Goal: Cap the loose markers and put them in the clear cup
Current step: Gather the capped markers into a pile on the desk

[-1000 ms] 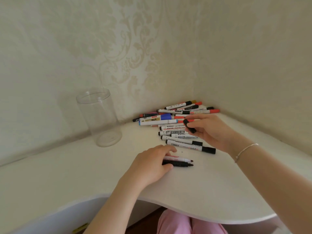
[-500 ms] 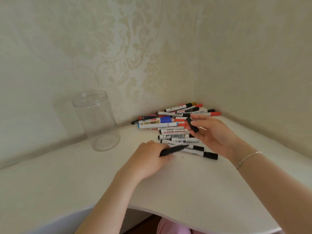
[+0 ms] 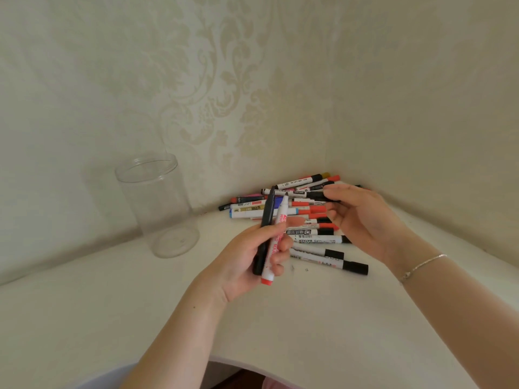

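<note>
While both markers stand uncapped: the left hand [image 3: 247, 259] has its fingers curled round two of them side by side, tips pointing up and away.
Held pair: a slim black plastic marker [image 3: 265, 228] and a white-barrelled marker with red lettering and a red end plug [image 3: 273, 242], touching along their barrels.
Right hand [image 3: 362, 220]: raised above the pile, palm towards the left hand, thumb and forefinger pinching a small black plastic cap [image 3: 318, 195]; the other fingers are loosely spread.
Cup: the clear, straight-walled plastic cup [image 3: 157, 203] stands upright on the white curved desk [image 3: 112, 318], left of the pile and well apart from both hands; nothing shows inside it.
Pile: a heap of white-barrelled markers with black, red and blue caps [image 3: 306, 217] lies in the wall corner, just beyond the hands.
Weight and stiffness: judged light, rigid and smooth; a barrel should not flex under a press fit.
Slip risk: two smooth barrels in one fist may roll against each other or twist as the cap is pushed on.
Where to grip: mid-barrel or lower, leaving the tip end free for the cap.
Cap handling: small and easily dropped; hold by its closed end, open mouth facing the tip.
Cup handling: probably light and tall, so liable to tip if markers are dropped in at an angle.
Other: a thin silver bracelet [image 3: 421, 266] sits on the right wrist.
</note>
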Available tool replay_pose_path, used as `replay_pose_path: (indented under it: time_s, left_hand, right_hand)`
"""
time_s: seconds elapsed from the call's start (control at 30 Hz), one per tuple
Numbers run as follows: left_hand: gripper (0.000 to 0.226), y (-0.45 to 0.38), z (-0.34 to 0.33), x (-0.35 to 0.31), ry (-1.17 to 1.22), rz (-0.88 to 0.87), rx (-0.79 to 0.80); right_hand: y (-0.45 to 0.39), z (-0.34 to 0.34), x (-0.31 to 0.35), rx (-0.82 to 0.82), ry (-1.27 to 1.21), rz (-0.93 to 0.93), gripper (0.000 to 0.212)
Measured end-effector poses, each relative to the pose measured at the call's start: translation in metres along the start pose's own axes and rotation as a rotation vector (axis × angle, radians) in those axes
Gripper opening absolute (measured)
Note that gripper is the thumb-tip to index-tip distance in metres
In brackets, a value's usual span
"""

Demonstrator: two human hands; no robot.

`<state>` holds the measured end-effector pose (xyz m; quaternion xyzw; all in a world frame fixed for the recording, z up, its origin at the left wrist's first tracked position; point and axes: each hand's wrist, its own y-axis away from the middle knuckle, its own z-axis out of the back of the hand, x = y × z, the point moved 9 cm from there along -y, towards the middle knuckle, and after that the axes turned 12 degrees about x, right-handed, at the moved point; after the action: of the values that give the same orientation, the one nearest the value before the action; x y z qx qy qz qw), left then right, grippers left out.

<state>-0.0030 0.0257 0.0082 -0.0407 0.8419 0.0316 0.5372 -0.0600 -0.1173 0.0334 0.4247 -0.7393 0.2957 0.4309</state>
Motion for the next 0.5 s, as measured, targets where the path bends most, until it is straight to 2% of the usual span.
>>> replay_pose_path:
  time_s: [0.27,0.5]
  left_hand:
    - [0.038,-0.008,0.029,0.015,0.004,0.007,-0.079]
    - [0.041,-0.022,0.025,0.015,-0.03,0.0,-0.049]
  right_hand:
    - [0.0,0.05,0.003,-0.219,0.056,-0.022,0.014]
    - [-0.003,0.053,-0.001,-0.183,0.06,-0.037,0.012]
